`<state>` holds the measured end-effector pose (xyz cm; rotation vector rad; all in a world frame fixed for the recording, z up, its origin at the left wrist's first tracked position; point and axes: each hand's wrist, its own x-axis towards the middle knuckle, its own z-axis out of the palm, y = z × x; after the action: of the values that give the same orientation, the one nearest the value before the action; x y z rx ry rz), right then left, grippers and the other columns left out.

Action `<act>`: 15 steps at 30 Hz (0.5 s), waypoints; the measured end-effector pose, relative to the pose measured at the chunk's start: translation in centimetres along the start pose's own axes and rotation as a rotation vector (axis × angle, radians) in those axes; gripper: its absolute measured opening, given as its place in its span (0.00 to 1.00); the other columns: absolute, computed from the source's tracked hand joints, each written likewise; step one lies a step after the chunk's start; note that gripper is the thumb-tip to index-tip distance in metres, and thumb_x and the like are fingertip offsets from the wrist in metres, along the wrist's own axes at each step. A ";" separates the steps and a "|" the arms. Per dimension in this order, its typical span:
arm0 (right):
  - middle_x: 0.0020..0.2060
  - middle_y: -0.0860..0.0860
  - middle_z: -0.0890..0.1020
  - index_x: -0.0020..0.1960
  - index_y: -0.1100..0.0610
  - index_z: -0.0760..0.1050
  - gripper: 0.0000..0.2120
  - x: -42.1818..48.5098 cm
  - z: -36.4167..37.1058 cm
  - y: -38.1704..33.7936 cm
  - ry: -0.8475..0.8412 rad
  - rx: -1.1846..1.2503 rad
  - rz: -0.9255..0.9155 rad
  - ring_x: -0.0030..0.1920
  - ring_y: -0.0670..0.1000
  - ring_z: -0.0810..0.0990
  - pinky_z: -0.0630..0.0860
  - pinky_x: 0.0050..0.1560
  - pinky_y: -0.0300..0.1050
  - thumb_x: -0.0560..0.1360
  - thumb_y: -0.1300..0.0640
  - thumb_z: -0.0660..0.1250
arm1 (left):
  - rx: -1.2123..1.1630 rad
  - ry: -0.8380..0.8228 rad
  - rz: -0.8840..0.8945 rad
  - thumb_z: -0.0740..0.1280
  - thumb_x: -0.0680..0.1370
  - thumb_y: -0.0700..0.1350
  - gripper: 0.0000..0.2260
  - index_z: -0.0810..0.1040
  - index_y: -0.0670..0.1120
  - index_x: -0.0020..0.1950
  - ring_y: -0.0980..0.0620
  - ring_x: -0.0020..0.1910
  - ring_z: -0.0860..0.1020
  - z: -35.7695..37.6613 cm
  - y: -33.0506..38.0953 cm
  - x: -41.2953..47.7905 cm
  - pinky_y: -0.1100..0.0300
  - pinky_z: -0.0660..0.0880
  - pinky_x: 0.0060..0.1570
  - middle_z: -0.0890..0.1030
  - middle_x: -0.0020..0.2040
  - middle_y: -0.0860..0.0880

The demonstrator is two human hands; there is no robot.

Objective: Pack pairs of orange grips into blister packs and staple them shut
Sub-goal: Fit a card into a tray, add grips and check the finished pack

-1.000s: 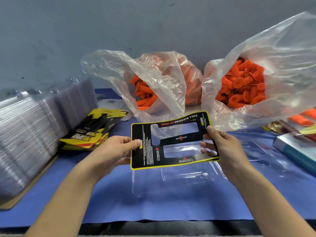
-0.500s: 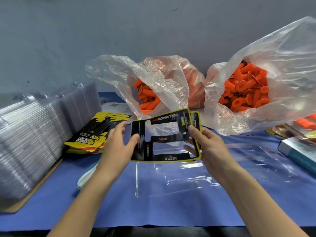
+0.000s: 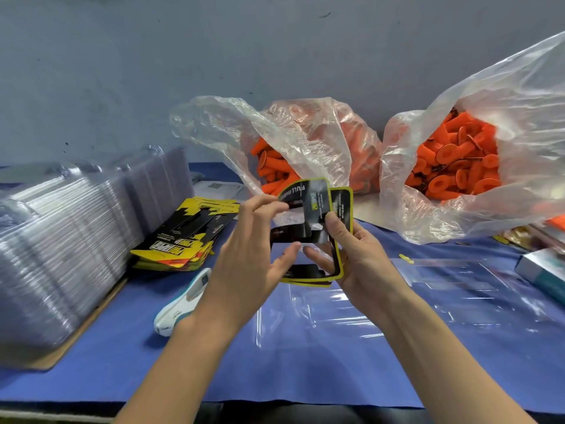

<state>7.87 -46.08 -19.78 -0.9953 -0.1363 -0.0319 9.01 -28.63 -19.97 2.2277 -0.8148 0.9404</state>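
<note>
a person's right hand [image 3: 363,258] grips two black-and-yellow printed cards [image 3: 316,198] at the centre of the view, thumb pressed on the front face and fingers curled behind, the cards fanned apart at the top and held above the blue tabletop [image 3: 122,362]. the left hand [image 3: 244,258], at nine o'clock of the cards, is spread with its fingers nearly straight, a fingertip on the front card's upper corner and the thumb tip at its lower cut-out. at six o'clock, directly below the hands, a clear blister pack [image 3: 321,319] lies flat on the tabletop, and a second clear pack [image 3: 458,276] lies at four o'clock. the orange grips [image 3: 455,166] are heaped in two open plastic bags against the grey wall [image 3: 183,56], the smaller bag [image 3: 308,139] at twelve o'clock of the hands and the larger bag [image 3: 526,123] at two o'clock. a white and teal stapler [image 3: 180,304] lies at eight o'clock, just beside the left wrist. a pile of cards [image 3: 183,240] sits at ten o'clock, a tall stack of blister packs [image 3: 61,240] at nine o'clock, and a teal box [image 3: 541,270] at three o'clock on the frame's edge.
</note>
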 end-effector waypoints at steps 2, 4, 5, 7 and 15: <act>0.58 0.55 0.83 0.65 0.60 0.76 0.23 0.1 -0.2 0.2 -0.016 -0.011 0.004 0.51 0.53 0.84 0.81 0.55 0.47 0.74 0.50 0.68 | 0.150 0.015 0.105 0.70 0.77 0.48 0.16 0.74 0.48 0.63 0.52 0.56 0.75 0.2 -0.3 -0.2 0.53 0.78 0.52 0.77 0.59 0.51; 0.59 0.55 0.83 0.64 0.60 0.76 0.23 0.2 -0.5 0.5 -0.016 -0.032 0.021 0.55 0.55 0.83 0.81 0.56 0.49 0.74 0.48 0.67 | 0.172 0.012 0.117 0.70 0.77 0.46 0.13 0.76 0.49 0.61 0.52 0.53 0.76 0.4 -0.7 -0.3 0.53 0.78 0.49 0.80 0.54 0.52; 0.59 0.55 0.83 0.64 0.60 0.77 0.23 0.3 -0.6 0.6 -0.012 -0.028 0.026 0.55 0.55 0.83 0.81 0.55 0.49 0.74 0.47 0.67 | 0.141 0.005 0.082 0.70 0.77 0.46 0.13 0.75 0.50 0.61 0.52 0.52 0.76 0.4 -0.9 -0.3 0.53 0.78 0.49 0.80 0.53 0.52; 0.59 0.54 0.83 0.62 0.60 0.78 0.24 0.5 -1.0 0.7 0.017 -0.006 0.029 0.52 0.54 0.84 0.82 0.50 0.47 0.73 0.45 0.68 | 0.025 0.012 -0.031 0.68 0.79 0.49 0.12 0.74 0.52 0.61 0.53 0.52 0.77 0.1 -1.3 -0.3 0.55 0.78 0.50 0.80 0.53 0.53; 0.50 0.50 0.86 0.55 0.56 0.80 0.17 1.2 -3.2 0.4 0.216 0.001 0.005 0.37 0.49 0.84 0.82 0.41 0.41 0.71 0.47 0.70 | -0.627 0.351 -0.404 0.62 0.82 0.47 0.05 0.75 0.56 0.54 0.53 0.49 0.81 -2.1 -2.7 1.0 0.49 0.78 0.55 0.83 0.48 0.54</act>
<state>9.39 -48.49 -21.67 -0.9847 0.0637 -0.1343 10.69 -25.73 -18.71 1.5417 -0.3957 0.7191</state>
